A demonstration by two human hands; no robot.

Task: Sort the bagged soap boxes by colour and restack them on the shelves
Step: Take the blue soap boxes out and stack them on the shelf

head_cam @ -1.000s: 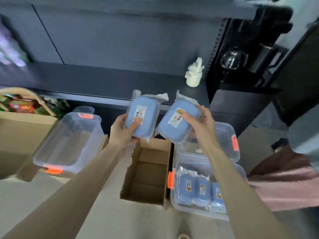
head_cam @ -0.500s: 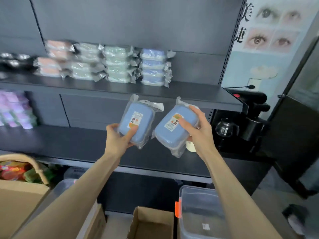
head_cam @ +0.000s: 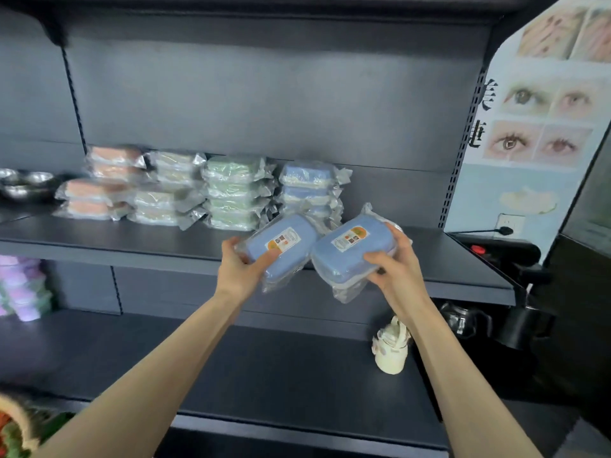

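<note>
I hold two blue soap boxes in clear bags in front of the upper dark shelf (head_cam: 132,239). My left hand (head_cam: 236,271) grips the left blue box (head_cam: 291,239) by its lower end. My right hand (head_cam: 396,272) grips the right blue box (head_cam: 353,249) along its right side. Both boxes are tilted, labels facing me, and their inner corners nearly touch. Behind them on the shelf stand sorted stacks: pink boxes (head_cam: 99,183), pale cream boxes (head_cam: 168,190), green boxes (head_cam: 234,193) and a blue stack (head_cam: 307,185), partly hidden by the left box.
The lower shelf (head_cam: 264,365) carries a small cream shoe-shaped item (head_cam: 391,353) at the right and purple bagged boxes (head_cam: 20,289) at the far left. Metal bowls (head_cam: 23,183) sit left on the upper shelf. A black coffee machine (head_cam: 515,292) stands right of the shelving.
I have raised both blue boxes from over the floor bins to the upper shelf, close to the blue stack. My view has tilted up, so the bins and cardboard box are out of sight.
</note>
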